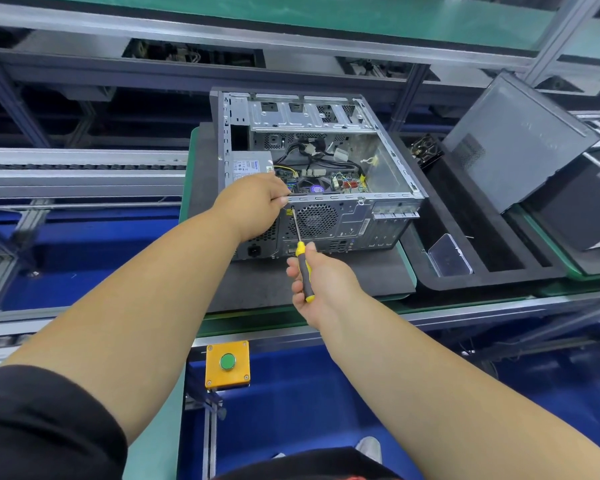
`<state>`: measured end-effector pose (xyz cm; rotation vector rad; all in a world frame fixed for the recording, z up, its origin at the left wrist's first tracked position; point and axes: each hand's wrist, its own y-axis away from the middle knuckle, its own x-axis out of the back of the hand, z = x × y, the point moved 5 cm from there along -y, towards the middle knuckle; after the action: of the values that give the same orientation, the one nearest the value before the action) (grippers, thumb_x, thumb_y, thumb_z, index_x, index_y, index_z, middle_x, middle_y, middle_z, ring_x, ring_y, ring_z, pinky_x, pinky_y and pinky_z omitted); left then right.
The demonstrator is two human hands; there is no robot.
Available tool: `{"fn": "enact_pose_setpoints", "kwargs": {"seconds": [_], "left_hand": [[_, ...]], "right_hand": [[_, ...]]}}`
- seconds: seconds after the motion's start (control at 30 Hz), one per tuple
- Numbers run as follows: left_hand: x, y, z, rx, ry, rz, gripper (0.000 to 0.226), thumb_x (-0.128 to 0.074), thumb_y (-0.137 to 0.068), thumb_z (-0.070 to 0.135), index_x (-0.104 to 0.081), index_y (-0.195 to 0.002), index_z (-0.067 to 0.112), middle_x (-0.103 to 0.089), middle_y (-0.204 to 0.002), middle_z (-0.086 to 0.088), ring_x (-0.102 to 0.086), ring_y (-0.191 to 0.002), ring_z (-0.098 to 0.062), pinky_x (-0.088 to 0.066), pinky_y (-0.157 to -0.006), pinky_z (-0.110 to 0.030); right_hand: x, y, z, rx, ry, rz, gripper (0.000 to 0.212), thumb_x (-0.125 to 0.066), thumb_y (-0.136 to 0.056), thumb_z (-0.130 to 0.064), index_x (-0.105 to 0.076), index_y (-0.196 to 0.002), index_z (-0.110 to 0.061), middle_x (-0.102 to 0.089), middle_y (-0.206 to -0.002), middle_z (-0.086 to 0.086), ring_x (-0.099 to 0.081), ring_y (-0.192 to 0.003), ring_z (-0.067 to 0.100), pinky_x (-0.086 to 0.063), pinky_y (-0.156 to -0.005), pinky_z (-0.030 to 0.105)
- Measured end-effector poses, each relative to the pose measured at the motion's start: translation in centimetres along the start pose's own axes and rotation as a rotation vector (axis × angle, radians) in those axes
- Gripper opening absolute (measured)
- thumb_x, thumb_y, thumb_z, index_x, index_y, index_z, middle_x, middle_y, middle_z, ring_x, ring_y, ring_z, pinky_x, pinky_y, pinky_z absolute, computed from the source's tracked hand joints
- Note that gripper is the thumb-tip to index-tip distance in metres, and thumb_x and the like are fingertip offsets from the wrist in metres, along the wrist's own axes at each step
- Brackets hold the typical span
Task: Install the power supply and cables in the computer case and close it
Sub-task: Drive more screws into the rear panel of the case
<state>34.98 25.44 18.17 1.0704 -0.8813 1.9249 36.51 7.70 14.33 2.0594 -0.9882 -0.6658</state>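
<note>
Right hand point(321, 284): curled round the yellow-and-black handle of the screwdriver point(302, 268), thumb along the upper end of the handle.
Screwdriver: shaft angled up and slightly left, tip set against the rear panel of the computer case point(326, 188), just left of the round fan grille point(316, 220).
Left hand point(257, 206): fingers curled over the upper rear edge of the case, gripping it right above the screwdriver tip; whether something small is pinched there cannot be told.
Computer case: lying on its side on a dark mat point(257, 289), open side up, rear panel facing the person.
Power supply point(248, 167): grey box with a white label, seated in the left rear corner of the case, just beyond the left hand.
Cables point(312, 157): black bundle with white connectors, looped above the board inside the case.
Side panel point(513, 140): dark, leaning tilted, well to the right of the case.
Black tray point(465, 216): between case and panel, a clear plastic box point(449, 256) in its near end.
Button box point(227, 364): yellow with a green button, on the near rail below the mat.
</note>
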Motion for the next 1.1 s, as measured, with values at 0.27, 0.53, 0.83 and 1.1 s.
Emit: {"fn": "enact_pose_setpoints", "kwargs": {"seconds": [0.27,0.53,0.83,1.1], "left_hand": [[-0.1,0.0,-0.1,-0.001,-0.009,0.007,0.028,-0.046,-0.101,0.021,-0.068,-0.105,0.005,-0.062,-0.123,0.000,-0.037,-0.137,-0.015,-0.035,-0.101,-0.027],[0.0,0.1,-0.1,-0.003,-0.006,0.007,0.028,-0.045,-0.101,0.021,-0.068,-0.103,0.004,-0.062,-0.120,-0.002,-0.040,-0.134,-0.015,-0.034,-0.097,-0.023],[0.1,0.1,-0.1,0.003,-0.008,0.006,0.029,-0.045,-0.101,0.022,-0.067,-0.103,0.003,-0.063,-0.118,-0.004,-0.044,-0.129,-0.016,-0.038,-0.098,-0.028],[0.0,0.1,-0.2,0.020,0.002,-0.004,0.028,-0.045,-0.101,0.022,-0.067,-0.104,0.005,-0.061,-0.123,0.001,-0.034,-0.139,-0.013,-0.038,-0.101,-0.029]], "right_hand": [[-0.1,0.1,0.1,-0.031,-0.220,-0.114,0.034,-0.068,-0.089,-0.045,-0.062,-0.095,-0.012,-0.048,-0.072,0.002,-0.038,-0.045,0.008,-0.031,-0.040,0.015],[-0.3,0.4,-0.2,-0.008,-0.022,-0.031,0.046,-0.046,-0.100,-0.049,-0.066,-0.083,-0.011,-0.058,-0.062,-0.002,-0.043,-0.047,0.007,-0.035,-0.044,0.017],[-0.5,0.3,0.1,-0.022,-0.203,-0.082,0.029,-0.075,-0.085,-0.037,-0.063,-0.091,-0.011,-0.051,-0.073,0.004,-0.042,-0.043,0.009,-0.035,-0.038,0.017],[-0.3,-0.3,0.0,-0.018,-0.035,-0.038,0.054,-0.039,-0.101,-0.053,-0.069,-0.085,-0.011,-0.057,-0.055,-0.004,-0.039,-0.040,0.005,-0.030,-0.038,0.016]]}}
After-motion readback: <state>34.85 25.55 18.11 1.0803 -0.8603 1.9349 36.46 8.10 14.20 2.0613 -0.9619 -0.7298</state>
